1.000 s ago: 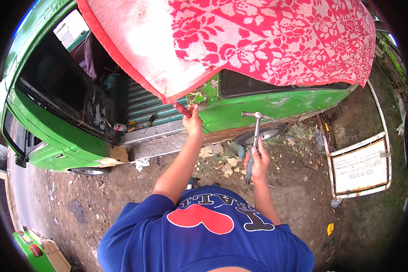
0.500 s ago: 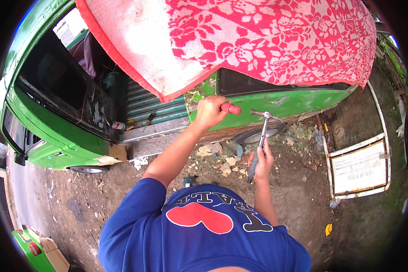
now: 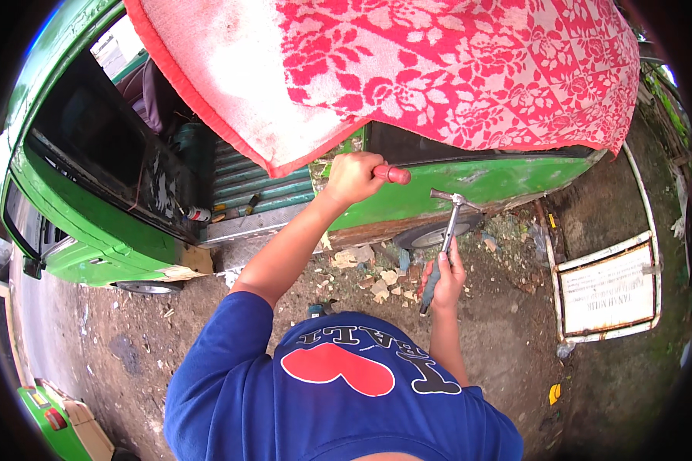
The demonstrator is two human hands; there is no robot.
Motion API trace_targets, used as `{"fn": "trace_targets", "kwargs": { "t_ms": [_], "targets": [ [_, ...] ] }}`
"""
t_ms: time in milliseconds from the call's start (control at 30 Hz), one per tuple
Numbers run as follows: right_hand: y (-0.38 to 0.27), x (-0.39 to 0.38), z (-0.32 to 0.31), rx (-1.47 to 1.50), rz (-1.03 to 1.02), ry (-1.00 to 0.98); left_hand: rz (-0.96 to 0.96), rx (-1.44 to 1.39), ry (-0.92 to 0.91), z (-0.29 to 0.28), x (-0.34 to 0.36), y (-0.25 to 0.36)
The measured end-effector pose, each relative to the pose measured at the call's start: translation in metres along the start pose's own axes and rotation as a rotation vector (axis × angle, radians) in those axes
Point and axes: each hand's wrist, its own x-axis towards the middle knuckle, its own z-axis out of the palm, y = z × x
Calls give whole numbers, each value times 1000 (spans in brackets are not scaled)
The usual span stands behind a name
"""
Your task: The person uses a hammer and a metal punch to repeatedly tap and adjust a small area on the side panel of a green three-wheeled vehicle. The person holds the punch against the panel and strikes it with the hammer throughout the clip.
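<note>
My left hand (image 3: 354, 177) is closed around a tool with a red handle (image 3: 393, 174). Its working end is hidden by my fist, so its kind is unclear. The fist is up against the green van's side (image 3: 430, 184), beside the rear edge of the open doorway. My right hand (image 3: 444, 278) grips a hammer (image 3: 448, 230) by its dark grey handle. The hammer's metal head points up, to the right of the red handle and apart from it.
A red and white floral blanket (image 3: 438, 69) drapes over the van roof. Left is the doorway with a ribbed floor (image 3: 238, 188) holding small bottles and tools. Broken chips (image 3: 380, 286) litter the ground by the rear wheel (image 3: 438, 233). A rusty-framed white sign (image 3: 607, 290) leans at right.
Both hands stay close to where they were, the tools still in them. The hammer head has shifted slightly right and down; the red handle has risen a little.
</note>
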Motion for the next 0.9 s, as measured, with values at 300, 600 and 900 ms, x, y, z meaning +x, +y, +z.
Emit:
{"fn": "trace_targets", "kwargs": {
  "t_ms": [300,600,900],
  "targets": [
    [-50,12,18,-110,-308,-97,-97,-28,40,2,17,-2],
    [-64,18,54,-345,-356,-267,-113,-22,127,3,21,-10],
    [-80,27,60,-527,-360,-245,-47,-39,110,6,9,-9]
  ]
}}
